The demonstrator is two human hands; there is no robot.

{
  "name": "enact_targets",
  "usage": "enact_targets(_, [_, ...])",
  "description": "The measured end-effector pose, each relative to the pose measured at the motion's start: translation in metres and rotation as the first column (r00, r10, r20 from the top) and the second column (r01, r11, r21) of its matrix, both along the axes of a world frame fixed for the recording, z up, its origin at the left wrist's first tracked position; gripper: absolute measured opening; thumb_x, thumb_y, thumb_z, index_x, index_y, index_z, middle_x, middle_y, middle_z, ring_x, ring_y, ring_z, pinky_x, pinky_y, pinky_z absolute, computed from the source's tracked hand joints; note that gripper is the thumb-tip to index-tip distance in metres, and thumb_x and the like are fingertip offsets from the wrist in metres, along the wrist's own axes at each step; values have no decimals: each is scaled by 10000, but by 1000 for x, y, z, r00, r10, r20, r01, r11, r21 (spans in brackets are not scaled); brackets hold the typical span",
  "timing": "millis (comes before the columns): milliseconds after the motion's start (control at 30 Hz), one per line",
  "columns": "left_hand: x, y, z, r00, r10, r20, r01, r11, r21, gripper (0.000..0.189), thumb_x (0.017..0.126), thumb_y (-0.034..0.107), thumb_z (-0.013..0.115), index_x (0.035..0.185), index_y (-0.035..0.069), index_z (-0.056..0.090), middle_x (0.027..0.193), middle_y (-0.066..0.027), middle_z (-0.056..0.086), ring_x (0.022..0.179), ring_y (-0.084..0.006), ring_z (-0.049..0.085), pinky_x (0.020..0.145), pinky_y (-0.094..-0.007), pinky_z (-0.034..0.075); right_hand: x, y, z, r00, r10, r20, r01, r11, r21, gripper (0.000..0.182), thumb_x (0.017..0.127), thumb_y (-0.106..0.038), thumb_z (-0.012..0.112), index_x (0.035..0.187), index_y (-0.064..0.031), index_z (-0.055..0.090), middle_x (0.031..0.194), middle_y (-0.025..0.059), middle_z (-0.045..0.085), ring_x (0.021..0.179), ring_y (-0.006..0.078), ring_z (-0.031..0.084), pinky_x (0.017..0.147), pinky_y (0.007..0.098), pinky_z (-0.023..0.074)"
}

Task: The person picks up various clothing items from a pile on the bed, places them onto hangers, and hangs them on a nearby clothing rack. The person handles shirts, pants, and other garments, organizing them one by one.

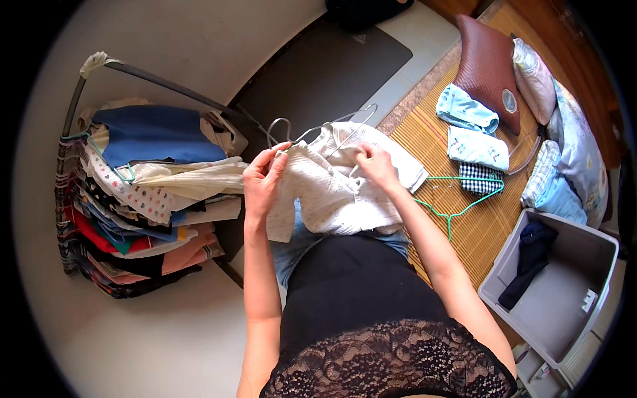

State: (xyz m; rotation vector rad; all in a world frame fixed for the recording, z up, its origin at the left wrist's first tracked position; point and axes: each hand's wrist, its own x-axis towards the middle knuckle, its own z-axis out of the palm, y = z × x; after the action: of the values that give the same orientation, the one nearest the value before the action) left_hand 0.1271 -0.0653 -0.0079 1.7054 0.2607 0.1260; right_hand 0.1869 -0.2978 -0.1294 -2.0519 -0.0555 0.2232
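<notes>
A white speckled knit garment point(343, 199) lies over the lap, held up by both hands. Its neck area surrounds part of a metal wire hanger point(343, 119), whose hook rises beyond the cloth. My left hand point(266, 171) pinches the garment's edge at the left, close to a second metal hook. On the right side, my right hand point(375, 164) grips the fabric near the opening, fingers closed on it. How much of the hanger sits inside the garment is hidden by cloth.
A metal clothes rack point(169, 87) at the left carries many hung garments point(159, 134). On the bamboo mat point(413, 134) lie a green hanger point(450, 215), folded clothes point(477, 147) and a brown pillow point(485, 69). A grey plastic bin point(562, 323) holds dark cloth point(530, 263).
</notes>
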Motion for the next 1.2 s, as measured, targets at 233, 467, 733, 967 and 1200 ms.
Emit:
enact_targets(233, [17,32,25,966,-7,259,-9,998,60,195,884,73,653,1070,25,690,747,82,482,635,-14,366,552,-171,266,72,-35,79,985,-95,-143,142,917,373,208,858,-247,687,826,-41,681,690,-62,566,634,30,458,547,216,370])
enact_targets(467, [32,56,105,858,-78,508,-192,868,458,201,833,5,664,1020,63,710,700,-9,527,596,-66,457,512,-210,345,121,-19,179,980,-122,156,69,949,307,192,866,-208,637,811,-25,656,684,8,627,608,69,576,513,237,484])
enact_targets(733, [50,47,103,792,94,603,-511,641,572,168,835,96,669,999,101,703,771,-59,623,618,-196,597,580,-301,468,123,46,202,943,-2,332,-92,959,267,201,870,-206,638,813,-14,643,671,32,647,603,78,624,530,247,539])
enact_targets(967, [52,76,91,749,218,626,-536,755,378,147,844,83,670,986,66,705,725,-34,599,594,-121,546,546,-262,422,101,77,269,547,826,136,-811,483,329,237,924,-282,608,1026,-73,656,900,52,667,790,122,645,638,241,537])
enact_targets(1200, [40,83,102,768,85,635,-312,915,254,119,847,58,680,958,49,721,655,27,393,563,-45,313,482,-229,236,112,73,280,462,510,725,-360,855,-372,240,772,-94,724,1008,-86,678,998,76,661,920,236,621,810,339,519])
